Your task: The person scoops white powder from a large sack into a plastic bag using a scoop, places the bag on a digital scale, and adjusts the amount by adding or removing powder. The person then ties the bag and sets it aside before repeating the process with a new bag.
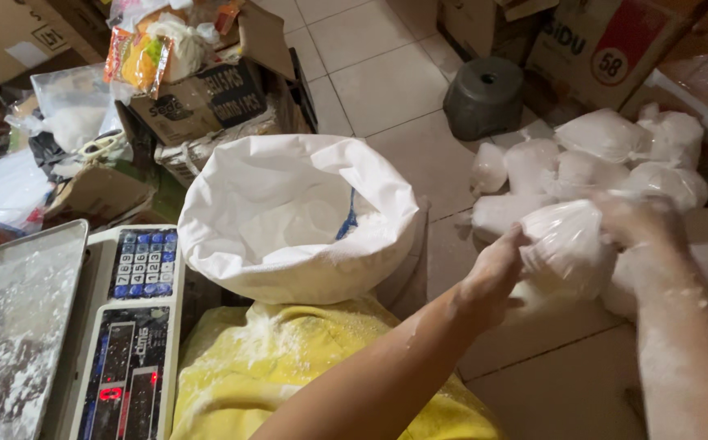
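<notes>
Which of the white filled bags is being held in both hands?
The clear bag of white powder between the left hand and right hand, raised in front of the pile of bags lying untouched on the floor.

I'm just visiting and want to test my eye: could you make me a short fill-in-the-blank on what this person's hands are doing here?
1. Both hands, left hand and right hand, grip a clear plastic ____ of white powder.
2. The filled bags lie piled on the tiled ____.
3. The big open sack is ____ in colour.
4. The scale stands to the ____ of the sack.

Missing words: bag; floor; white; left
</notes>
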